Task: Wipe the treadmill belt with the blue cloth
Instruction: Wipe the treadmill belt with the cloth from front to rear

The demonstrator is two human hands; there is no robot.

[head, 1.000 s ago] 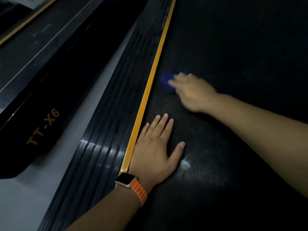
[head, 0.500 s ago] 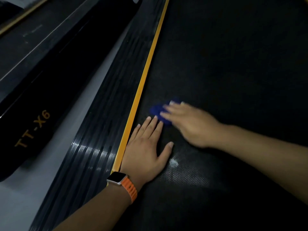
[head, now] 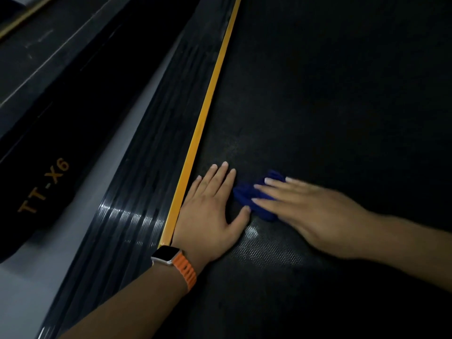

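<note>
Drawn back along the black textured treadmill belt [head: 318,94], the right hand [head: 305,211] and the crumpled blue cloth [head: 247,192] under it now sit at three o'clock of the left hand [head: 210,206], the cloth just beside that hand's thumb. The right fingers lie straight and flat on the cloth, pressing rather than gripping, though blur hides detail. The left hand is splayed flat on the belt, holding nothing, with the yellow edge strip [head: 210,94] at its nine o'clock. A good stroke probably needs even pressure and overlapping passes, working toward three o'clock, away from the bracing hand.
</note>
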